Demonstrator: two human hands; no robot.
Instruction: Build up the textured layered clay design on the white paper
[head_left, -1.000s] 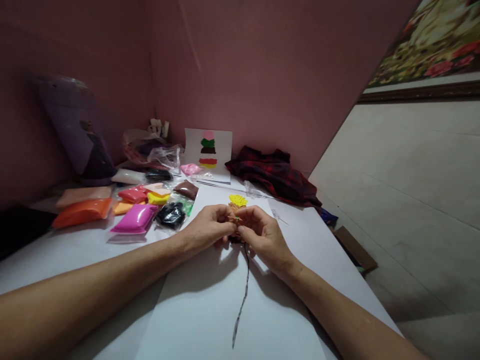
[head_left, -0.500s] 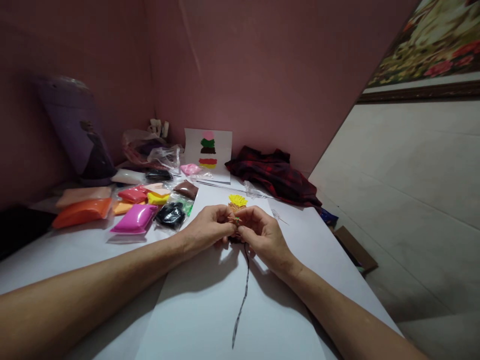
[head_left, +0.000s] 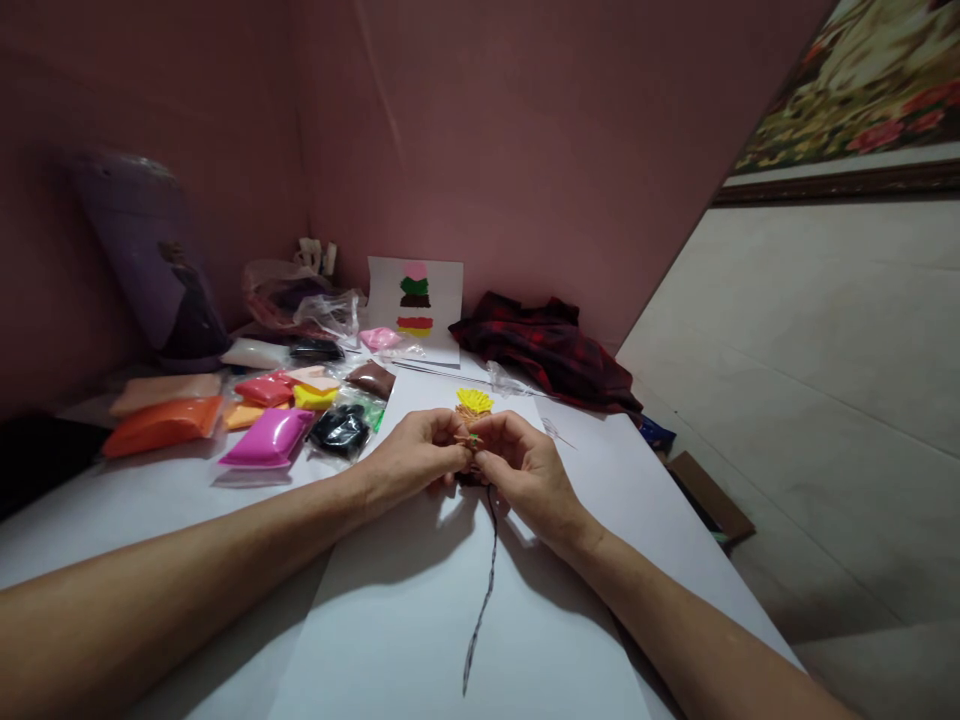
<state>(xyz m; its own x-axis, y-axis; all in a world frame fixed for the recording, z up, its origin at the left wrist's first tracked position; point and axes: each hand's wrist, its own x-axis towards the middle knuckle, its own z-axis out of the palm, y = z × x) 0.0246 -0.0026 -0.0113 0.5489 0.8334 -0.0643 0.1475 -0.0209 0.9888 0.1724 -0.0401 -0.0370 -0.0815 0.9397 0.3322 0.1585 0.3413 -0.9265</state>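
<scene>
My left hand (head_left: pixel 412 450) and my right hand (head_left: pixel 534 475) meet over white paper (head_left: pixel 450 620), thumbs and forefingers closed in a pinch. Between their fingertips is a small light-brown piece with a bit of green (head_left: pixel 472 441), which looks like modelling clay. Just beyond the fingers, a bright yellow ridged fan of clay (head_left: pixel 475 401) lies on the paper above a light-brown band. Dark brown clay (head_left: pixel 471 480) shows below the hands, partly hidden. A thin, dark twisted strand (head_left: pixel 482 610) runs from there towards me; whether it is clay or drawn, I cannot tell.
Several clay packets, including a magenta one (head_left: pixel 268 438) and an orange one (head_left: pixel 163 427), lie at left. A card with coloured bands (head_left: pixel 379 290) leans on the wall. Dark red plaid cloth (head_left: pixel 551 345) is behind right; a purple case (head_left: pixel 142 250) stands back left.
Both hands stay over the same spot with the piece between their fingertips. The whole view has shifted very slightly; nothing else visibly differs.
</scene>
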